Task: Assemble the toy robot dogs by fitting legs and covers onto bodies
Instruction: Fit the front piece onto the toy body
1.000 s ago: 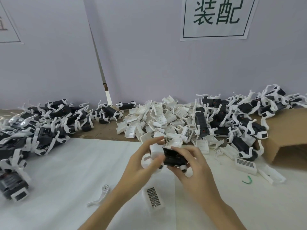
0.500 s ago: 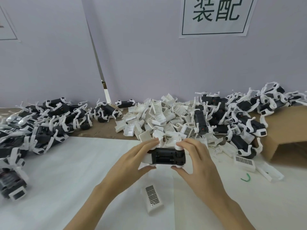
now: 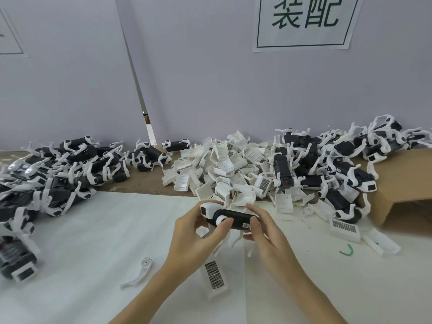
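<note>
There is just one camera, so no second view shares the scene. It sits on the person's head and looks forward and down. It is a wide view, so straight edges bend a little near the sides. The two hands, the left hand [image 3: 198, 232] and the right hand [image 3: 266, 237], are very near the camera, low in the middle, with both arms coming up from the bottom edge. The counter [image 3: 81, 253] spreads out below and in front. The far wall [image 3: 210, 78] fills the top half, and a paper sign [image 3: 304, 22] at the top is cut off by the edge.
</note>
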`<state>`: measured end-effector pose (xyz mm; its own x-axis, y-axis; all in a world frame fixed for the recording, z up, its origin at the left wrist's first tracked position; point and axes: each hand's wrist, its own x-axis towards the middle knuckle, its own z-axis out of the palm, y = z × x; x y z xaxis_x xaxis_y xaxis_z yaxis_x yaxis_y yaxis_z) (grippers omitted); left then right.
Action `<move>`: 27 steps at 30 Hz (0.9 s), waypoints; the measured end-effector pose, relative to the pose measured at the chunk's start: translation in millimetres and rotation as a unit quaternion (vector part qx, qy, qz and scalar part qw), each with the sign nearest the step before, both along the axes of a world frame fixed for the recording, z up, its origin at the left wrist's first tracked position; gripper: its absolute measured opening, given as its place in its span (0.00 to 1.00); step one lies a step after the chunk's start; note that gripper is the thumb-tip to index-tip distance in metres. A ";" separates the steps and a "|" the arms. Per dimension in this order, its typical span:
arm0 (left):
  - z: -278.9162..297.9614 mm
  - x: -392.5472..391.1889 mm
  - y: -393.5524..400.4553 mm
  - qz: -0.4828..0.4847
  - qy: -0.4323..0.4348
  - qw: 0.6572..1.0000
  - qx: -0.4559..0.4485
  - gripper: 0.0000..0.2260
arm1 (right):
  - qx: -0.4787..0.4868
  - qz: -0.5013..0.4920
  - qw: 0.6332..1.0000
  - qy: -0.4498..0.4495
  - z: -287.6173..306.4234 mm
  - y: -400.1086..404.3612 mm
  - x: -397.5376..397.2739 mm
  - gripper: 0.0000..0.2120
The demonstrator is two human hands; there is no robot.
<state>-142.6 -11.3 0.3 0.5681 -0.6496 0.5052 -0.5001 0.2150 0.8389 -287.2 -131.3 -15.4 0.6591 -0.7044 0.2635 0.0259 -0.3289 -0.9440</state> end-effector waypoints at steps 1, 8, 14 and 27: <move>0.8 1.1 -0.4 0.008 0.010 1.000 -0.002 0.12 | 0.024 0.003 1.000 -0.011 1.2 -0.4 1.3 0.22; 6.3 -8.6 1.0 -0.130 0.106 0.986 0.005 0.20 | 0.192 0.042 0.980 -0.031 -1.5 8.6 10.3 0.15; 12.5 -21.4 1.9 -0.098 0.121 0.988 0.012 0.22 | 0.230 0.084 0.969 -0.038 4.6 4.0 5.1 0.14; 15.6 -0.8 -4.8 -0.162 0.492 0.855 -0.023 0.17 | 0.030 0.034 0.998 -0.049 13.2 -5.0 -6.3 0.29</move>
